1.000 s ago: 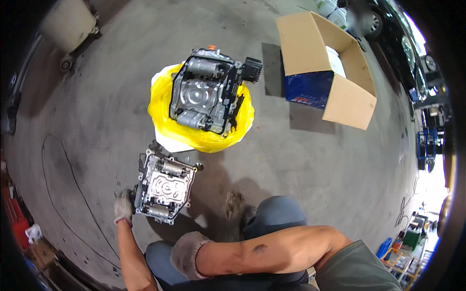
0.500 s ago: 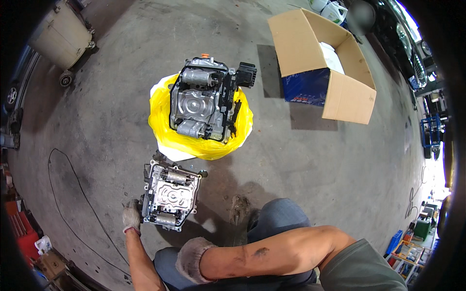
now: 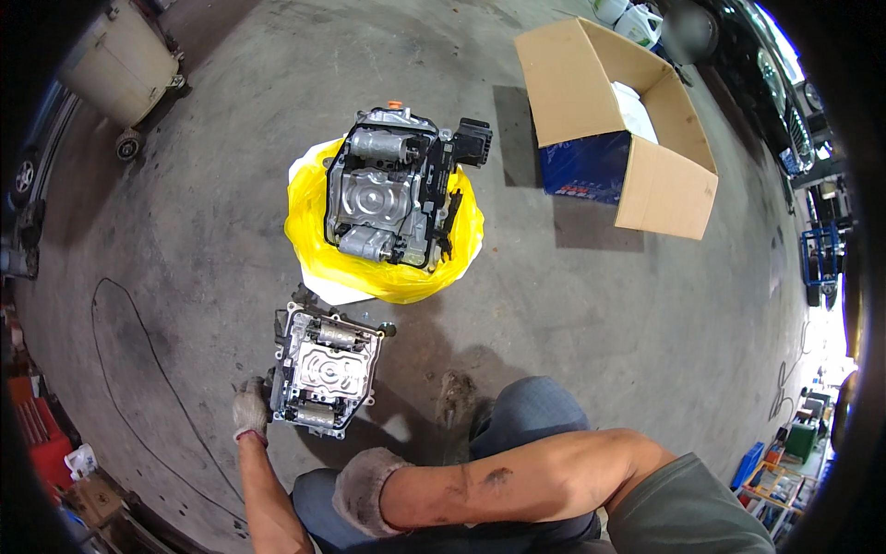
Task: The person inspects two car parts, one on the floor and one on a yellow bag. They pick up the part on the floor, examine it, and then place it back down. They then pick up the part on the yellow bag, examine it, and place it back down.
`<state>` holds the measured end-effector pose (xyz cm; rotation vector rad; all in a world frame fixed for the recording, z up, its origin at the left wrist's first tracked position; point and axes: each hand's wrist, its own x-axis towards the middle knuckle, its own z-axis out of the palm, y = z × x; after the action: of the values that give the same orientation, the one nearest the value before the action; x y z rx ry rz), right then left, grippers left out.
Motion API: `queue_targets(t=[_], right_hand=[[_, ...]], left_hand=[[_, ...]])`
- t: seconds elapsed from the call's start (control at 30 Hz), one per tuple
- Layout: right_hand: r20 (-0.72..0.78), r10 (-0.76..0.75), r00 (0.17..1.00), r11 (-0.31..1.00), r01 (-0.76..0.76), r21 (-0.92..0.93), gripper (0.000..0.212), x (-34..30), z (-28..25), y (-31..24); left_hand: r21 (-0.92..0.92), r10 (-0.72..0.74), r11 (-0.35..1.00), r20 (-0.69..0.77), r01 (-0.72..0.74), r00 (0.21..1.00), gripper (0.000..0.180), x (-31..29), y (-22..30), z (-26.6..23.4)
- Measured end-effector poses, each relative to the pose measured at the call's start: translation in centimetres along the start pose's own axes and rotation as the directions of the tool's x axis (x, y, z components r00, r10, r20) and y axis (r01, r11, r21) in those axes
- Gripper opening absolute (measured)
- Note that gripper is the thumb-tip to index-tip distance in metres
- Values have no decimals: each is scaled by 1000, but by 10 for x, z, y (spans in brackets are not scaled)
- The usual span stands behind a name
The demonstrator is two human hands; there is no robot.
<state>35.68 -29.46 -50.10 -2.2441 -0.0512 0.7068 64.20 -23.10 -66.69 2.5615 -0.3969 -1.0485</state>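
Note:
A metal transmission valve body (image 3: 330,371) with two shiny cylinders and a dark edge is held up in front of me, tilted slightly. My left hand (image 3: 250,408), in a grey knit glove, grips its left edge; the fingertips are partly hidden behind the dark side part. My right hand (image 3: 371,494), gloved too, rests over my left knee, its fingers turned away out of sight. Farther off, a second, similar valve body (image 3: 374,196) with a black connector block (image 3: 472,141) lies on a yellow plastic bag (image 3: 406,286).
An opened cardboard box (image 3: 669,189) with something white inside stands at the far right. A beige wheeled bin (image 3: 120,65) is at the far left. A thin black cable (image 3: 152,346) loops over the concrete floor (image 3: 554,314). Parked cars flank the area.
The view has shifted very slightly. Both hands and the valve body keep practically the same place.

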Motion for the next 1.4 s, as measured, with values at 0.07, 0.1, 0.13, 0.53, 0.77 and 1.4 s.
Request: queue_targets(t=[0.07,0.1,0.13,0.53,0.77,1.4], right_hand=[[23,-80,997,992,77,103,24,-18,-39,-2],[26,-103,994,988,99,121,24,-24,-52,-5],[32,-118,993,983,112,143,23,-30,-63,-5],[-19,5,1000,998,-4,56,22,-16,-32,1],[105,-82,991,991,69,115,22,-42,-87,-2],[83,-71,994,993,62,99,23,-40,-75,-1]], left_hand=[[-30,-21,999,-13,20,1000,41,-1,-1,-3],[-21,21,1000,-40,-22,999,41,12,-20,-6],[-13,65,998,-58,-66,996,42,16,-25,-5],[-15,-26,1000,-13,26,1000,44,-8,14,-3],[85,47,996,-56,-42,997,41,11,-15,-1],[180,211,963,-28,-203,977,40,23,-36,2]])
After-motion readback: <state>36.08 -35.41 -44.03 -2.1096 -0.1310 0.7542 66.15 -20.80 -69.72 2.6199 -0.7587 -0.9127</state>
